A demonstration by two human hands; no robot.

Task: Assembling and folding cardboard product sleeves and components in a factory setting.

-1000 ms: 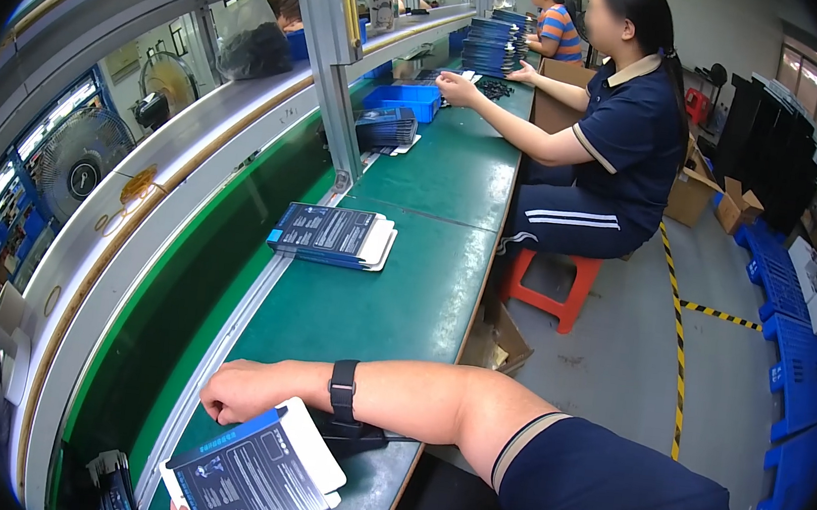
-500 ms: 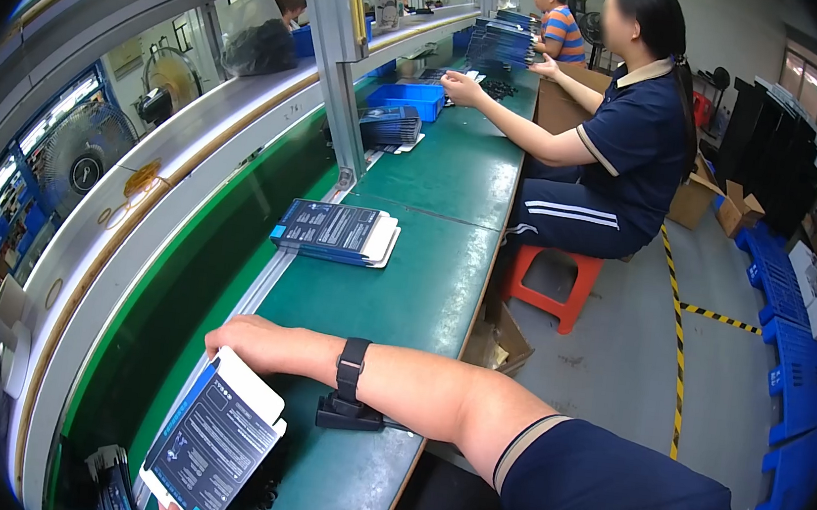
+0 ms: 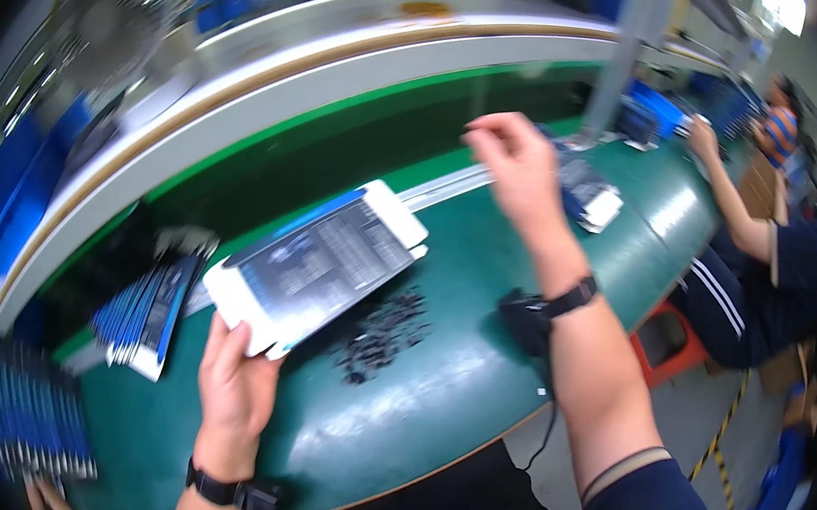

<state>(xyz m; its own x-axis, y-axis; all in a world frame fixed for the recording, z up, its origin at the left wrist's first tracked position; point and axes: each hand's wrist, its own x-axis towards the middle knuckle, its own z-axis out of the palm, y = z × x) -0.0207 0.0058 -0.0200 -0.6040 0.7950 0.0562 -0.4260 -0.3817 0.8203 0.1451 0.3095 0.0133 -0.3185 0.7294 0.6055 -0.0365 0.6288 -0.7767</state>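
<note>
My left hand (image 3: 235, 386) grips the near corner of a flat white and dark box (image 3: 323, 266), held tilted above the green table (image 3: 411, 425). My right hand (image 3: 512, 166) hangs raised over the table with its fingers loosely curled and nothing visible in it, apart from the box. A black watch sits on each of my wrists. Under the box lies a heap of small black parts (image 3: 380, 332). The whole picture is blurred by motion.
A stack of flat blue-edged boxes (image 3: 148, 312) lies at the left, with more boxes (image 3: 24, 404) at the lower left. A black device (image 3: 526, 322) with a cable rests near my right wrist. More boxes (image 3: 589, 194) lie farther along. Other seated people (image 3: 786, 265) work at the right.
The view has swung left and down toward the table. My right hand has lifted off the surface into the air. The box is higher and farther right, still in my left hand.
</note>
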